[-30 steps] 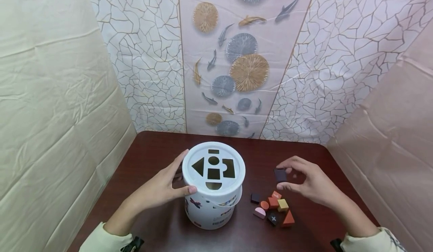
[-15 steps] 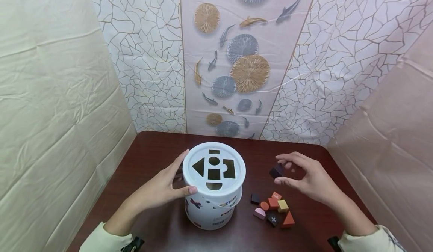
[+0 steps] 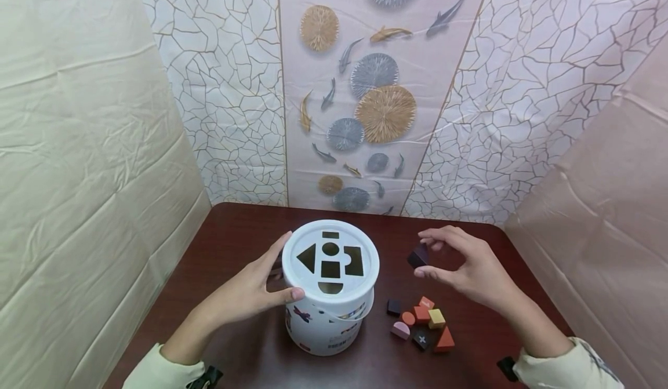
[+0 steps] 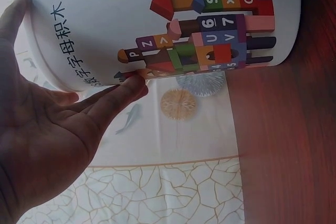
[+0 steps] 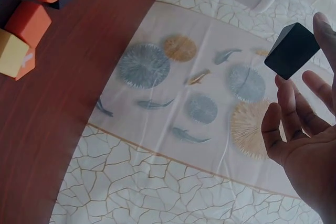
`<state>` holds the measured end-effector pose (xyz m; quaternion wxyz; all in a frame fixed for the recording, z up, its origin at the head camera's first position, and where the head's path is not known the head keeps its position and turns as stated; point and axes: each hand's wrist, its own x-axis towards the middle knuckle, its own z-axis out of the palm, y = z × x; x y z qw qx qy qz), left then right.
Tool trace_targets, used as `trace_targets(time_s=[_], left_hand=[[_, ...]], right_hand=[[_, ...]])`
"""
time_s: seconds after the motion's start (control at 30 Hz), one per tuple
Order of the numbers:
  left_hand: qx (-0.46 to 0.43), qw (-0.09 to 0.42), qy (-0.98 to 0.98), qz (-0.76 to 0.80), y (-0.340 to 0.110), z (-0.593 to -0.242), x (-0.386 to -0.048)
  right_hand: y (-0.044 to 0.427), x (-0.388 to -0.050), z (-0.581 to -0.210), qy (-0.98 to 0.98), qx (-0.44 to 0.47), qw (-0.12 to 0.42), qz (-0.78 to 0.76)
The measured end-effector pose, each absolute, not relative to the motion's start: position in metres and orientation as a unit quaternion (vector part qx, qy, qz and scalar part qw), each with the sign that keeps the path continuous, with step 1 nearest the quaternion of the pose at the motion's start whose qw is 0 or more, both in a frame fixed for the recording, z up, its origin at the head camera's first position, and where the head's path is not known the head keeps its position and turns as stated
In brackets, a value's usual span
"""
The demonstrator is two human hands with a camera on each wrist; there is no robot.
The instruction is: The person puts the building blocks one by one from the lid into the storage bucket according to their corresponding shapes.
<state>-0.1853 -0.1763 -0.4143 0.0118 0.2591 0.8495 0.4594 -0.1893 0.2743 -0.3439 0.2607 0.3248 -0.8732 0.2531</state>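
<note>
A white bucket (image 3: pixel 318 331) stands upright on the table under a white lid (image 3: pixel 357 287) with several shaped holes. My left hand (image 3: pixel 242 290) rests against its left side, thumb at the front rim. In the left wrist view, this hand's fingers (image 4: pixel 113 100) lie fairly straight along the printed wall. To the right of the bucket, my right hand (image 3: pixel 475 270) pinches a small dark block (image 3: pixel 417 257) between thumb and fingertips, tilted and above the table. From the right wrist, the block (image 5: pixel 291 53) shows flat faces and square edges.
Several loose blocks lie right of the bucket: a pink half-round (image 3: pixel 400 330), a yellow block (image 3: pixel 436 318), an orange triangle (image 3: pixel 445 340), a dark one with a plus sign (image 3: pixel 421 338). The bucket's handle (image 3: pixel 360 313) hangs at its front right. Cloth walls surround the table (image 3: pixel 250 342).
My right hand has moved a little left and up with the dark block, which has turned from flat-on to tilted in the fingers. My left hand and the bucket have stayed put.
</note>
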Motion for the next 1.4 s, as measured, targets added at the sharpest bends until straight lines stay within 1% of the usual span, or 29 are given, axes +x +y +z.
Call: trace_targets(time_s=[0.37, 0.73, 0.97, 1.2, 1.4], left_hand=[[0.258, 0.003, 0.854, 0.451, -0.176, -0.413, -0.184], [0.251, -0.005, 0.864, 0.436, -0.178, -0.413, -0.184], [0.251, -0.009, 0.870, 0.425, -0.177, -0.412, -0.184], [0.258, -0.020, 0.869, 0.422, -0.177, -0.410, -0.185], [0.261, -0.024, 0.868, 0.421, -0.177, -0.410, -0.185]], right_hand=[[0.260, -0.191, -0.337, -0.873, 0.324, 0.259, 0.257], [0.244, -0.192, -0.331, -0.864, 0.329, 0.275, 0.263], [0.237, -0.194, -0.330, -0.861, 0.336, 0.267, 0.272], [0.228, -0.196, -0.329, -0.862, 0.343, 0.246, 0.280], [0.217, -0.199, -0.329, -0.853, 0.358, 0.251, 0.285]])
